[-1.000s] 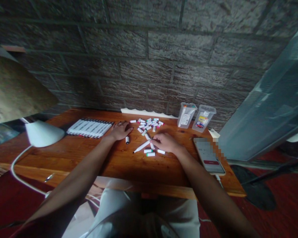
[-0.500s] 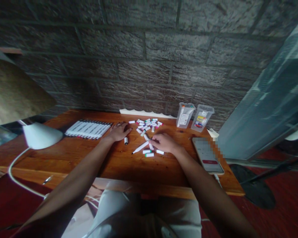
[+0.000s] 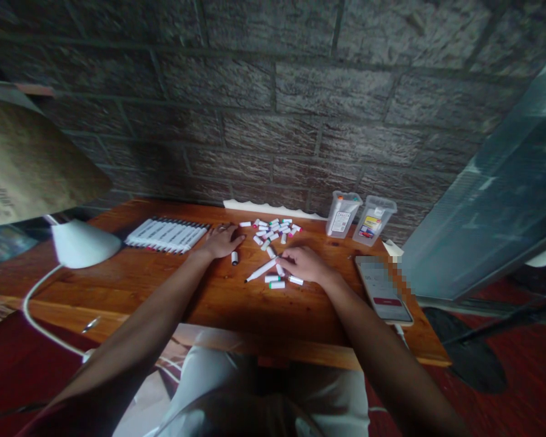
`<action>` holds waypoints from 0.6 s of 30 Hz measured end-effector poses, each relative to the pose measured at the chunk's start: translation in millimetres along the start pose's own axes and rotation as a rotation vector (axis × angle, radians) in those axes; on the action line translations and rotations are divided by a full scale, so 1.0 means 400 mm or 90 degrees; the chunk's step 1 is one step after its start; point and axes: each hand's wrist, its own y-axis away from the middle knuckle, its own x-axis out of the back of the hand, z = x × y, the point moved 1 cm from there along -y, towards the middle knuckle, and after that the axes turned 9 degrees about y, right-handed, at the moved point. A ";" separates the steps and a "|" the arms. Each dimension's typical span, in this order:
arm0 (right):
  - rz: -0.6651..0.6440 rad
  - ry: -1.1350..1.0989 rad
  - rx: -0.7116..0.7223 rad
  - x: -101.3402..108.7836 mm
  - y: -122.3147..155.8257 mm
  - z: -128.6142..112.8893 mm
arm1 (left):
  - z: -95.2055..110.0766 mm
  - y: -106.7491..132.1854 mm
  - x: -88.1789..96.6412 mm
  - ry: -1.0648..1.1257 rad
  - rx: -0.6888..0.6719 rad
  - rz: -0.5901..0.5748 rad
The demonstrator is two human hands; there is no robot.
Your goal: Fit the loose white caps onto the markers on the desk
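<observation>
In the head view, my right hand (image 3: 306, 263) is closed in a pinch round the end of a white marker (image 3: 259, 271). The marker's dark tip points left and towards me, low over the wooden desk. My left hand (image 3: 222, 241) lies flat on the desk with its fingers apart, holding nothing. Just in front of it stands or lies a white cap with a black end (image 3: 235, 258). Around my right hand are several loose marker caps, among them a green-ended cap (image 3: 276, 284). A heap of caps (image 3: 275, 229) with coloured ends lies farther back.
Left of my left hand, several white markers (image 3: 166, 235) lie side by side. A lamp base (image 3: 84, 246) stands at the far left. Two clear plastic containers (image 3: 343, 215) are at the back right, and a phone (image 3: 382, 291) lies near the right edge. A brick wall closes the back.
The view has shifted slightly, so everything sits a little farther right. Both hands and the marker keep nearly the same places on the desk.
</observation>
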 end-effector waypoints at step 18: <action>-0.002 0.037 -0.003 0.009 0.002 -0.003 | 0.001 -0.006 -0.003 0.010 0.008 -0.005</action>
